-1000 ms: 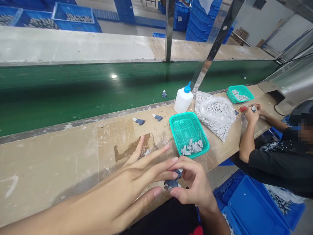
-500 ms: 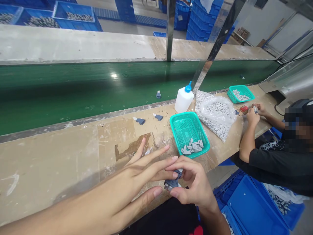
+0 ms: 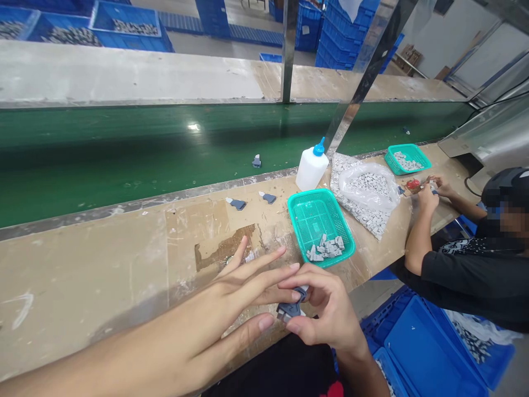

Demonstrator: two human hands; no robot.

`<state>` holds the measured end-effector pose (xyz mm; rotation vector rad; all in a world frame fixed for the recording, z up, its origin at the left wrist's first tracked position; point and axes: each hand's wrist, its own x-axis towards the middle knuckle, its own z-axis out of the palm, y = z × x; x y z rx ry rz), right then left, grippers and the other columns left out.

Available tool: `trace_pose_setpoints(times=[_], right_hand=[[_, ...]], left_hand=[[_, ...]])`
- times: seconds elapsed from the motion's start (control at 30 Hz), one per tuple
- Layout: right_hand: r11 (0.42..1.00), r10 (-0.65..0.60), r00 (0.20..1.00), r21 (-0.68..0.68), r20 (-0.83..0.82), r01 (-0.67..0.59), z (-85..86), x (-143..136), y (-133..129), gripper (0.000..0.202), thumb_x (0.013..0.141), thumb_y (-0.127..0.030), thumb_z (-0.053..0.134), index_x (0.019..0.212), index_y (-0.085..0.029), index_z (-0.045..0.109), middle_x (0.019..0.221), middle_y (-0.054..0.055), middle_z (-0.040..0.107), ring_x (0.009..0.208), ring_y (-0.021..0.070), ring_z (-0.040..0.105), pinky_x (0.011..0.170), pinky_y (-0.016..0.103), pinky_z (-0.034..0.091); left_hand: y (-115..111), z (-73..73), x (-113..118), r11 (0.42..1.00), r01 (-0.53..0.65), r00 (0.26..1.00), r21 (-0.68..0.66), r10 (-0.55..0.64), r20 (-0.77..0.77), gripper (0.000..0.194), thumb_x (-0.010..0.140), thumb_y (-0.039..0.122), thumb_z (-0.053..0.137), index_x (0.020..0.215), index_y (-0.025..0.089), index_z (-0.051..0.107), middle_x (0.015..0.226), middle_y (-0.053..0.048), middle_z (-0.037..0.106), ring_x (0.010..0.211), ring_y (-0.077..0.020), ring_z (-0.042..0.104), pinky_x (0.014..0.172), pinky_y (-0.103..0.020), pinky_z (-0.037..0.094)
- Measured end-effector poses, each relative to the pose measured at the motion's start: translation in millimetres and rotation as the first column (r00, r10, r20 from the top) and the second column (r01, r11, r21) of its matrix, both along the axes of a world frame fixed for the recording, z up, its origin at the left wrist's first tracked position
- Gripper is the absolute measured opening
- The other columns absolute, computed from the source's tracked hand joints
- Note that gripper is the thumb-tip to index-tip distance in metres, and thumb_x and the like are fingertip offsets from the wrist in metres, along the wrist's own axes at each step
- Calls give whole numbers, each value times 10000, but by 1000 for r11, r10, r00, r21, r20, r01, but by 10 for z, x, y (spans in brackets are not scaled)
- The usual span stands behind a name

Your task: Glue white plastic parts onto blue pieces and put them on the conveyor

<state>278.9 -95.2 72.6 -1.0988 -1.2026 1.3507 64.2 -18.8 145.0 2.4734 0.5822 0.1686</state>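
My right hand (image 3: 326, 309) pinches a dark blue-grey and white part (image 3: 290, 310) between thumb and fingers, above the near table edge. Fingers spread, my left hand (image 3: 239, 298) reaches in from the left, and one of its fingertips touches that part. Two similar blue-grey parts with white tips, a left one (image 3: 236, 204) and a right one (image 3: 268, 197), lie on the table beyond my hands. A green basket (image 3: 292, 220) holding several light grey pieces (image 3: 326, 248) stands just beyond my right hand.
Behind the basket stand a white bottle (image 3: 312, 168) with a blue cap and a plastic bag (image 3: 366, 190) of small pieces. A part (image 3: 257, 161) lies on the green belt (image 3: 136, 160). At right, a person (image 3: 475, 275) works beside another green basket (image 3: 408, 172); blue crates (image 3: 433, 347) are below.
The part on the belt has moved left, and another far along the belt has shifted left too. My hands have barely moved. The person's hands at right have shifted slightly.
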Motion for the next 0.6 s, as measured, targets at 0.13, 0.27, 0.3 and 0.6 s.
trace_pose_setpoints(times=[0.13,0.27,0.3,0.6], right_hand=[[1000,4,1000,-13,-23,-4,2,-4,-4,378,683,-351,846,1044,-270,767,901,26,663,861,187,629,760,289,519],[1000,4,999,-25,-42,-5,11,-6,-13,395,669,-303,861,1052,-283,766,916,16,658,871,179,625,777,282,512],[1000,3,999,-27,-45,-5,13,-7,-14,397,667,-293,862,1052,-287,767,917,13,657,875,178,625,785,282,510],[1000,2,999,-26,-49,-3,11,-20,-6,422,658,-270,879,1062,-317,765,939,2,670,872,164,623,738,255,495]], left_hand=[[-1,-14,-19,1000,7,1000,22,-7,-6,567,1004,290,458,1544,353,294,1550,20,414,1460,-254,320,1142,-489,399],[6,-12,-22,1000,7,1000,23,-7,5,551,1003,290,460,1532,365,322,1548,27,419,1460,-258,322,1141,-481,408],[9,-12,-20,1000,6,1000,22,-6,7,551,1003,290,463,1531,368,324,1545,27,424,1458,-259,325,1141,-479,411],[20,-27,-16,1000,-12,1000,-11,12,-16,536,1005,302,466,1526,347,348,1527,11,456,1457,-261,335,1154,-488,394]])
